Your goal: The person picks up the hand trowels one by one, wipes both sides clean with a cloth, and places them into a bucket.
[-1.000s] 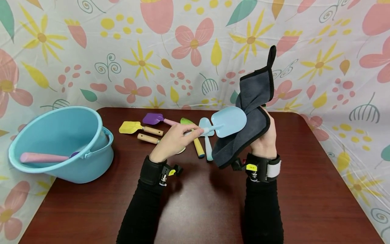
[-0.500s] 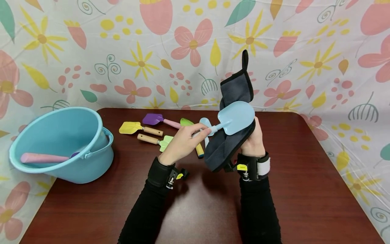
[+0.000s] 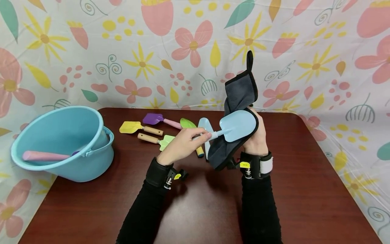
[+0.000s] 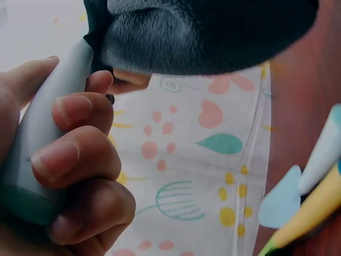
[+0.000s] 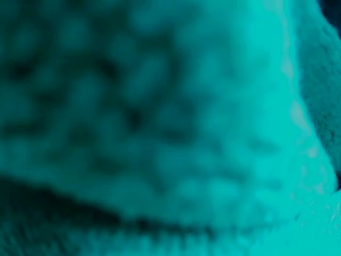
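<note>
My left hand (image 3: pixel 181 144) grips the pale handle of a light blue toy shovel (image 3: pixel 239 125) held above the table. In the left wrist view the fingers curl round that handle (image 4: pixel 53 101). A dark grey cloth (image 3: pixel 240 93) with black edging and a hanging loop is gripped by my right hand (image 3: pixel 257 135), whose fingers are mostly hidden behind it. The cloth lies behind the shovel's blade, overlapping it in the head view, and its loop end sticks up. Blurred fabric (image 5: pixel 160 106) fills the right wrist view.
At the left stands a light blue bucket (image 3: pixel 105 149), tilted, with a pink-handled tool (image 3: pixel 45 156) inside. Several small garden tools lie mid-table, among them a yellow shovel (image 3: pixel 130 127) and a purple shovel (image 3: pixel 153 118). A flower-patterned sheet (image 3: pixel 195 81) hangs behind the table.
My right hand has moved left with the cloth, bringing it further behind the blade. The left hand has shifted slightly right with the shovel. In the last half second both have barely moved.
</note>
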`<state>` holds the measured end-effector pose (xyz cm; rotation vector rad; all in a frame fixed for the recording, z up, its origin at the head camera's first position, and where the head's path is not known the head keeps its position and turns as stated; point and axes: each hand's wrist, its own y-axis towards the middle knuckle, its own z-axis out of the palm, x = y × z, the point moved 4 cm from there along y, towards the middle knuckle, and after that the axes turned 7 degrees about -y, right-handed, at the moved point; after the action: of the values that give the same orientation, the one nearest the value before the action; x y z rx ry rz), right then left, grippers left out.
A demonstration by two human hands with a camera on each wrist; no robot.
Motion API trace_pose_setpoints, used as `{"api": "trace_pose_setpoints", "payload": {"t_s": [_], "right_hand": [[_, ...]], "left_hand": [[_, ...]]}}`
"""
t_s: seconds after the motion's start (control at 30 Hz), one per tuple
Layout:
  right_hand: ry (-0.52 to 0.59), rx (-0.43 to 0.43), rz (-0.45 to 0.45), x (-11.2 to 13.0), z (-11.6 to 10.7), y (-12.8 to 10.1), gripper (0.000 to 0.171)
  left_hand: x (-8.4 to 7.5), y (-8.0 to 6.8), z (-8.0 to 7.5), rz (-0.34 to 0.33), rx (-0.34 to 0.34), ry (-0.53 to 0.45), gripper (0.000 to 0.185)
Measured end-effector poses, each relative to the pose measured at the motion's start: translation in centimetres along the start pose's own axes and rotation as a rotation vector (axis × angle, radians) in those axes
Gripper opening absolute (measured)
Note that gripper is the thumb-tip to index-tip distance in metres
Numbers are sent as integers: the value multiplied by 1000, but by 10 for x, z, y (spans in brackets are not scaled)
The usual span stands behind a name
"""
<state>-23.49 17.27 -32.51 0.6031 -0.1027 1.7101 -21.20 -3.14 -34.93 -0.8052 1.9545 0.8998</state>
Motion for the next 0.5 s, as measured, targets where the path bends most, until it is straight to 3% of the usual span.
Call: {"api": "trace_pose_setpoints", "payload": {"t_s": [0.23, 0.5], "right_hand": [[-38, 28, 15, 6, 3, 5, 26], [10, 40, 38, 17, 1, 6, 30]], "left_hand": [[7, -9, -11, -35, -42, 39, 29], [8, -21, -31, -69, -75, 97, 29]]}}
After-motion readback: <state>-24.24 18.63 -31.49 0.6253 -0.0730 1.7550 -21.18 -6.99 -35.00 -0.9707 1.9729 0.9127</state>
